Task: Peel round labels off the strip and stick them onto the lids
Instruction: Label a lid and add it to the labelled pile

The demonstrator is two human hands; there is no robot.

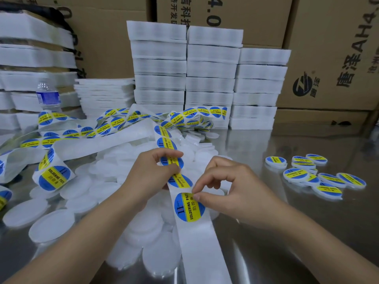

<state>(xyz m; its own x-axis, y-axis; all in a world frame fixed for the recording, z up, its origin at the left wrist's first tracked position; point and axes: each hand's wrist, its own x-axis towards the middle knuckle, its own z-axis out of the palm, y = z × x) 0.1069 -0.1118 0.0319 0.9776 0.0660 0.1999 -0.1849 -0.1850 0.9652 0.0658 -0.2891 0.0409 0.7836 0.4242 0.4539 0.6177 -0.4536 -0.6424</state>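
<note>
**Next label, gripped at its edge**

The strip (200, 249) runs lengthwise away from me, and its near end is bare backing. Left of the strip, plain white lids (51, 224) lie heaped. My left hand (149, 175) pinches the strip farther up. The lowest label (187, 210), with "SOLDERING PASTE" on a yellow band across blue, is nearer my right hand (229, 187), whose thumb and forefinger nip its upper right edge. Right of the strip lie labelled lids (296, 174). The peel, I judge, falls to the right hand.
</note>
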